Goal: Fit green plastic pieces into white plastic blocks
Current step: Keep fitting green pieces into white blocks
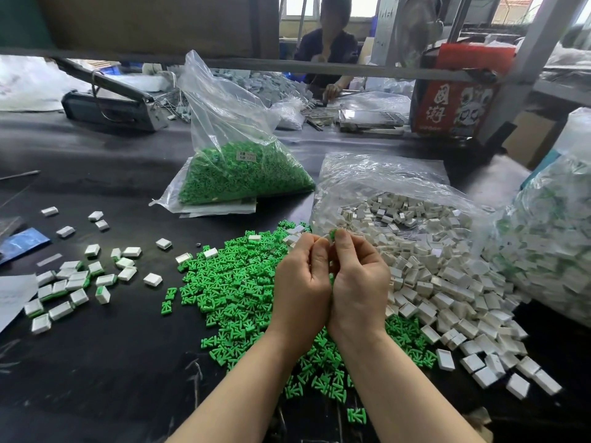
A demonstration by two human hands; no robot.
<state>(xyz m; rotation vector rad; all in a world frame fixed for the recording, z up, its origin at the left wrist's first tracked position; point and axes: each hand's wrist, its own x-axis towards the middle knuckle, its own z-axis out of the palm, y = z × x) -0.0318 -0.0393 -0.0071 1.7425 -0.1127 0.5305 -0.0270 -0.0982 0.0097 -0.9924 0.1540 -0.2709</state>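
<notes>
Both hands meet above the bench: right hand pinches a green piece at its fingertips, just beside the left hand's curled grip, whose contents are hidden

Bare forearms, left hand and right hand ungloved, no sleeves showing.

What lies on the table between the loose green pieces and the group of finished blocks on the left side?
In the head view, mostly bare black table separates the loose green pieces from the finished blocks; only one stray white block lies there.
</notes>
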